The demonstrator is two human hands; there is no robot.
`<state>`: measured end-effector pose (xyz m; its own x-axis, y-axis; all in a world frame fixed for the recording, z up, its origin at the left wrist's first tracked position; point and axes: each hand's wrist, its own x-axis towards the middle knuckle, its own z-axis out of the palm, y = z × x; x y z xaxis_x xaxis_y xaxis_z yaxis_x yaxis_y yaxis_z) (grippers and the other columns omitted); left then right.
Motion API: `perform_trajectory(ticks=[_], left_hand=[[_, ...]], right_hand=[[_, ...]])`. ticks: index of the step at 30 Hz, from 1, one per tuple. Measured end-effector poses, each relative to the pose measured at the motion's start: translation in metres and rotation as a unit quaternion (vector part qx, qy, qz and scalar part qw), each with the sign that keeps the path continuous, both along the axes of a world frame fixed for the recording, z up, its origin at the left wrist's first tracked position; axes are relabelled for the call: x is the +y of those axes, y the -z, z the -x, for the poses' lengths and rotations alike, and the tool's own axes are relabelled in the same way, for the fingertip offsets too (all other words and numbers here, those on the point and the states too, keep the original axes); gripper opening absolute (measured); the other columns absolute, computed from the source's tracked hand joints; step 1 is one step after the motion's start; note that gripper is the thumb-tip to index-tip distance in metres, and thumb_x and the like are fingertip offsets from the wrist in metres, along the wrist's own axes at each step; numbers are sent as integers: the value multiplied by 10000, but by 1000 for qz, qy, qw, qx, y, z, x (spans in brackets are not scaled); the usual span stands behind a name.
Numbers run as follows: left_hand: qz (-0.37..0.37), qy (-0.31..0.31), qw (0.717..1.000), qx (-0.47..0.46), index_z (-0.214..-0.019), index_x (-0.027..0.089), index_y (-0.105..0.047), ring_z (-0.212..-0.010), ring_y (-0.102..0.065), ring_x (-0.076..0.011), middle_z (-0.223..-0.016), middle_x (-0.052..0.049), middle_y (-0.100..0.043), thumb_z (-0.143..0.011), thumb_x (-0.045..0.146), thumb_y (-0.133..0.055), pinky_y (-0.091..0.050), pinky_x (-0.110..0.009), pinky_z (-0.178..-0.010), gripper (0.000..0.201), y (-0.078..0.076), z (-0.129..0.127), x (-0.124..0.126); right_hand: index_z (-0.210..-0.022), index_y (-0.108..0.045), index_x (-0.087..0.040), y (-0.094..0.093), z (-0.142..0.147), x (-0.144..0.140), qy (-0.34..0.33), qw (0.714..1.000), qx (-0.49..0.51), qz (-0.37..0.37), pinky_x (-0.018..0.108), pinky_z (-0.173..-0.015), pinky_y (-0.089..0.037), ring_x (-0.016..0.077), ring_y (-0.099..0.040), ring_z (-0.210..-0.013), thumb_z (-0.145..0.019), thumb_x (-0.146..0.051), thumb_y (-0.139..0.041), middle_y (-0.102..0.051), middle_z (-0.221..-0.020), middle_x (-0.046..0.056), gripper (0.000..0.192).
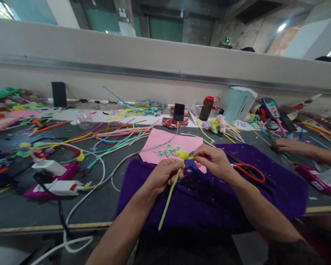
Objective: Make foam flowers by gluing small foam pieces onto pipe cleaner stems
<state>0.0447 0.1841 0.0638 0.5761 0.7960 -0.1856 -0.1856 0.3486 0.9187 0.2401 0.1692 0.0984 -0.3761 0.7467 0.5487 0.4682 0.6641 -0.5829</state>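
Near the front of the table, my left hand (168,171) pinches a yellow-green pipe cleaner (168,200), whose long tail hangs down toward me. A fluffy yellow tuft (183,155) sits at its upper end, just above my left fingertips. Close beside it, my right hand (212,160) is closed in a pinch at a short yellow piece (191,158), partly hidden by the fingers. A blue item (192,166) lies under my hands; its kind is unclear. Behind them, small teal and yellow bits (168,151) rest on a pink sheet (151,143). Purple cloth (149,198) spreads beneath.
Red-handled scissors (251,172) lie right of my right hand. Left are power strips (68,173), white cables (103,165) and loose pipe cleaners (121,136). Behind stand a phone (179,112), a bottle (206,109) and a kettle (238,105). Another person's hand (291,145) is at right.
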Motion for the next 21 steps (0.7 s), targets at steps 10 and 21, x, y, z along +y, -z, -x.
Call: perform_trajectory(ticks=[10,21], left_hand=[[43,36,998,36,-664,110,-604,-240,-282,-14,-392,20,-521,-726,321,-584,-108,-158,-281,221,0,1,1],[42,38,996,65,-643,111,-628,-238,-267,-9,-376,16,-512,-743,304,-556,-107,-160,-290,229,8,0,4]], right_hand=[[-822,-635,-179,5,-6,21,-38,999,-8,21,251,-635,-447,134,-579,-720,-813,-192,-539,-629,-788,31,97],[-867,-619,-200,8,-10,6,-44,996,-55,-55,302,-735,-468,152,-594,-794,-837,-185,-515,-652,-824,50,109]])
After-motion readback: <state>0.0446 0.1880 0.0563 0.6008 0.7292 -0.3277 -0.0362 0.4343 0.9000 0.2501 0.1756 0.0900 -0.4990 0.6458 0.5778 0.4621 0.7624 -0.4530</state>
